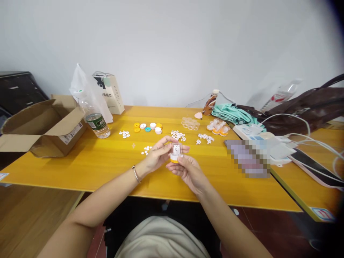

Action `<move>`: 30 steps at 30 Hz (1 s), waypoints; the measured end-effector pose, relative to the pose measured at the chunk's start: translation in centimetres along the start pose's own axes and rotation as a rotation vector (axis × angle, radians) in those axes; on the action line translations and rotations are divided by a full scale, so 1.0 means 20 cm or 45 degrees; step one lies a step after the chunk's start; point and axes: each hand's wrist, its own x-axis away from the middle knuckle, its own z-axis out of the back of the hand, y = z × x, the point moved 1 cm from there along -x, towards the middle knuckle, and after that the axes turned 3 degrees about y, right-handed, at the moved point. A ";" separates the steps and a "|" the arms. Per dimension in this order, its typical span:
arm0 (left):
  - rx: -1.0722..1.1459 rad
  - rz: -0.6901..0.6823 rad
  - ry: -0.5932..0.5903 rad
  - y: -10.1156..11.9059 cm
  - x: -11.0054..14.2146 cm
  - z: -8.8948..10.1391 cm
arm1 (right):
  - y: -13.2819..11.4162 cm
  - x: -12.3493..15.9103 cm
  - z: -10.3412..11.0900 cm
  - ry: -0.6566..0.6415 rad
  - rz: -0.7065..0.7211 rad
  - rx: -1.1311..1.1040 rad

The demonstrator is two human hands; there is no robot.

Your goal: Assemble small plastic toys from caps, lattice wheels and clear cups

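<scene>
Both hands hold a small clear plastic capsule (176, 151) over the near middle of the table. A white openwork piece shows inside it, above a white and yellow base. My left hand (159, 154) is closed on the clear upper part. My right hand (189, 172) grips the base, with the thumb at its side. Beyond them lie white openwork pieces (178, 134) in a group, with similar pieces (205, 137) further right. Small white discs (146, 150) are left of my left hand, and more white pieces (124, 134) lie farther left.
Coloured round caps (147, 129), clear cups (190, 123) and orange-based capsules (219, 128) sit farther back. An open carton (53, 136) and a water bottle (96, 123) stand left. Right are a brown bottle (211, 103), green cloth (233, 114), a power strip (249, 134) with cables and a bag (309, 107).
</scene>
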 end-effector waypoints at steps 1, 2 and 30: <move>-0.004 -0.025 0.010 0.00 0.00 0.00 | 0.00 0.00 0.00 0.013 0.016 0.020; -0.024 -0.073 0.037 0.00 0.00 0.00 | -0.01 0.00 -0.01 0.029 0.033 0.049; -0.236 -0.080 0.055 0.04 0.00 0.02 | 0.00 0.00 0.01 0.027 0.096 0.259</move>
